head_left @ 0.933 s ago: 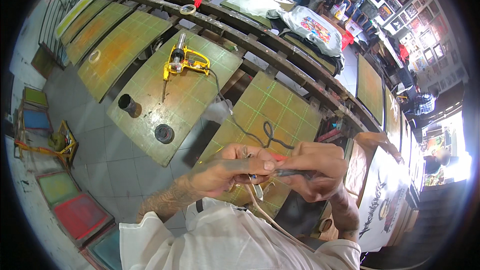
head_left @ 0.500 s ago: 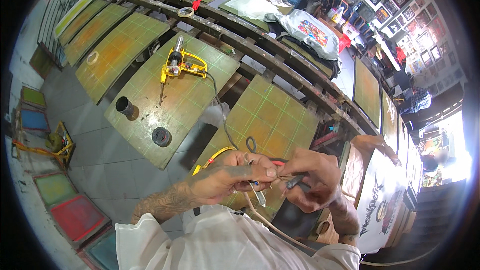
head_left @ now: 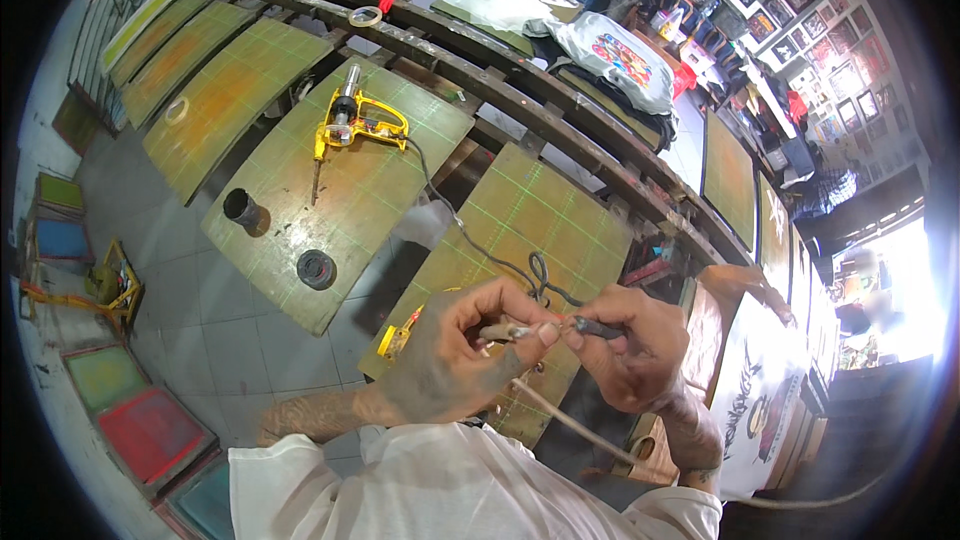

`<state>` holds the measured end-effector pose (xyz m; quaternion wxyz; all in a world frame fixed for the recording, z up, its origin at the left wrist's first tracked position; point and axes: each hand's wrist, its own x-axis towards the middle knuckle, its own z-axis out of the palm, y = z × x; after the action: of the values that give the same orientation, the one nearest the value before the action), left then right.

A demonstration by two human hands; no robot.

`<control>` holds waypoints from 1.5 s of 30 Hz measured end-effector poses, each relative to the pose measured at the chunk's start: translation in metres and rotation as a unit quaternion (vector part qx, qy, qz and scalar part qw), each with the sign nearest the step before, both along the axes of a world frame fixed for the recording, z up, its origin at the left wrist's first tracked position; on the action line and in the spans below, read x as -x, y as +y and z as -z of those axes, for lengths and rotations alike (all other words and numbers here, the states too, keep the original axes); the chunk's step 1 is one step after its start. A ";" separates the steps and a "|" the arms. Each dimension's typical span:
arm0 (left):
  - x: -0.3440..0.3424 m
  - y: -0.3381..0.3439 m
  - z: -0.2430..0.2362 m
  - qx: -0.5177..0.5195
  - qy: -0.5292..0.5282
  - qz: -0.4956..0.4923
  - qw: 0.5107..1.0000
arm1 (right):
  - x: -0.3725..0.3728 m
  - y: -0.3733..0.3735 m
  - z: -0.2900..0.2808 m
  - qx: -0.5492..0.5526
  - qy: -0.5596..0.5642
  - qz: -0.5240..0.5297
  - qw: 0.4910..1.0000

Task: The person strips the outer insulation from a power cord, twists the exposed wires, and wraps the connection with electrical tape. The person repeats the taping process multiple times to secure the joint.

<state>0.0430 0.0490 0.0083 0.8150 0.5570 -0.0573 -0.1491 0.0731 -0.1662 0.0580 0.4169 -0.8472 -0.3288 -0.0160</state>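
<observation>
My left hand [head_left: 470, 345] is closed on the end of a beige cable [head_left: 580, 425]. My right hand [head_left: 630, 350] pinches the end of a dark cable [head_left: 598, 328]; both thumb tips nearly meet at the thin wire ends. Beyond them the dark cable loops over a green board [head_left: 520, 210] toward a yellow heat gun [head_left: 376, 120] with a metal nozzle. That tool lies on another board with a thin dark rod [head_left: 316, 180], a black tube [head_left: 240, 207] and a black ring [head_left: 316, 268]. A yellow piece [head_left: 398, 333] is partly hidden behind my left hand.
A long metal rail [head_left: 560, 135] carries more boards [head_left: 220, 90] and a printed grey shirt [head_left: 625, 55]. At lower left lean coloured screens [head_left: 150, 425] near a yellow frame [head_left: 125, 280]. A white printed banner [head_left: 750, 390] is at right, below a wall of pictures [head_left: 820, 60].
My left hand has rolled over, its back now upward, with the beige cable end brought level with the dark one. The small white piece that hung below it is now hidden.
</observation>
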 end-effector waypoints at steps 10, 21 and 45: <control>-0.004 -0.016 0.018 -0.229 -0.331 -0.105 0.909 | 0.008 -0.020 -0.003 -0.243 0.539 0.068 0.803; 0.003 -0.019 0.007 0.101 -0.033 0.014 0.994 | 0.017 -0.021 0.028 -0.203 0.142 0.038 0.968; -0.007 -0.020 0.004 0.072 -0.059 0.015 0.996 | 0.018 -0.018 -0.002 -0.276 0.398 0.098 0.869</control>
<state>0.0498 0.0294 0.0039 0.8456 0.5042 -0.1245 -0.1239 0.0547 -0.1838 0.0597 0.7258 -0.6598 -0.0324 0.1922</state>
